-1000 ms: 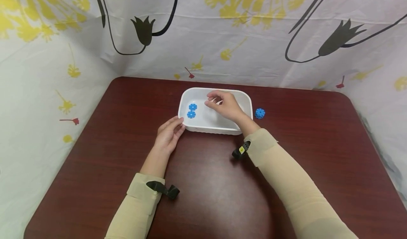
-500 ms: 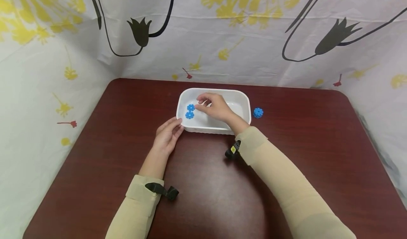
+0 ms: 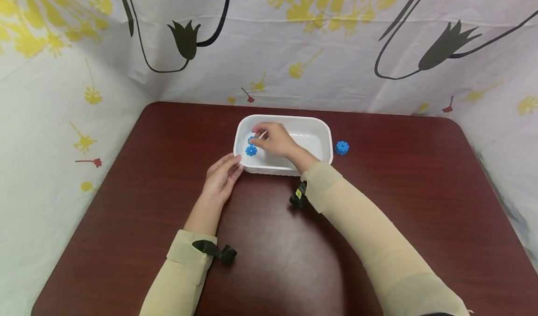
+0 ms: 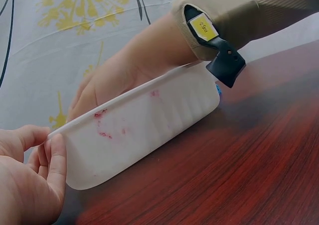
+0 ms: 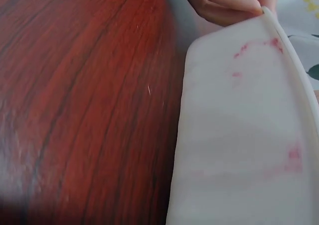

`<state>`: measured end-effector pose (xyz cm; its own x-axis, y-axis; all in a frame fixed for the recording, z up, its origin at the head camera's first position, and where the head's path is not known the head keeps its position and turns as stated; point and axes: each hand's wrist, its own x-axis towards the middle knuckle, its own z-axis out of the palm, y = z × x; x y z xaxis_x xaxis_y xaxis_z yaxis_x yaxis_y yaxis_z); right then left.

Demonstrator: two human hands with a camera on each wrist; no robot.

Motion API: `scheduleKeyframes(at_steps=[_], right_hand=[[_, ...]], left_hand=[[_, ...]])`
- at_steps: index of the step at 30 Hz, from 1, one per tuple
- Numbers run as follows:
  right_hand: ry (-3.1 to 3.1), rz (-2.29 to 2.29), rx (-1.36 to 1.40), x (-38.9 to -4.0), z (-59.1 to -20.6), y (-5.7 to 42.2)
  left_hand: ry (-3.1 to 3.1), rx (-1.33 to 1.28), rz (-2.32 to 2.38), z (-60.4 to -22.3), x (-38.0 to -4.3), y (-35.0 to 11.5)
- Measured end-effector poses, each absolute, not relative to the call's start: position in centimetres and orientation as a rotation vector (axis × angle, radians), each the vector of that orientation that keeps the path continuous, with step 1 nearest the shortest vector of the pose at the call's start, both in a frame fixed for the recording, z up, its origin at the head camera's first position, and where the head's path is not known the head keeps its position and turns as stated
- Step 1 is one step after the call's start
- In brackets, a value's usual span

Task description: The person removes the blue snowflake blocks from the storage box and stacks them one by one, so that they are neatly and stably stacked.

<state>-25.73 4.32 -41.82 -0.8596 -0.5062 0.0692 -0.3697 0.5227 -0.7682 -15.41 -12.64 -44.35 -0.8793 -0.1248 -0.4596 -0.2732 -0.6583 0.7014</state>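
Observation:
A white plastic basin (image 3: 311, 141) stands on the table with two blue notched discs (image 3: 251, 151) lying in its left end. My left hand (image 3: 220, 178) pinches the basin's near left corner, thumb over the rim and fingers against the outer wall, as the left wrist view shows. My right hand (image 3: 275, 139) is inside the basin, its thumb and fingers bent but apart over the farther disc, which they partly cover. Whether the fingertips touch that disc I cannot tell. In the right wrist view the basin's outer wall (image 5: 239, 125) hides the right fingers.
A small pile of blue notched discs (image 3: 342, 148) sits on the dark red table (image 3: 412, 190), just right of the basin. Behind the table hangs a white cloth (image 3: 336, 82) with printed flowers. Pinkish stains (image 4: 102, 125) mark the basin's near wall.
My right hand has moved left across the basin, from its middle to the two blue discs. My left hand has kept its hold on the corner, and the discs lie as before.

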Motion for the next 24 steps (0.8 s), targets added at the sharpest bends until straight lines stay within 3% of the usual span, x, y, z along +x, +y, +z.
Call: scheduleKeyframes(at_steps=[16,24], right_hand=[[2.519,-0.752,-0.857,-25.2,-42.2,4.4],[2.581,-0.783,-0.855,-25.2,-42.4,5.2]], left_hand=[[1.239,-0.722,2.7,-44.3,-15.4,-12.6],[1.254,-0.736,2.684,-44.3,-15.4,-12.7]])
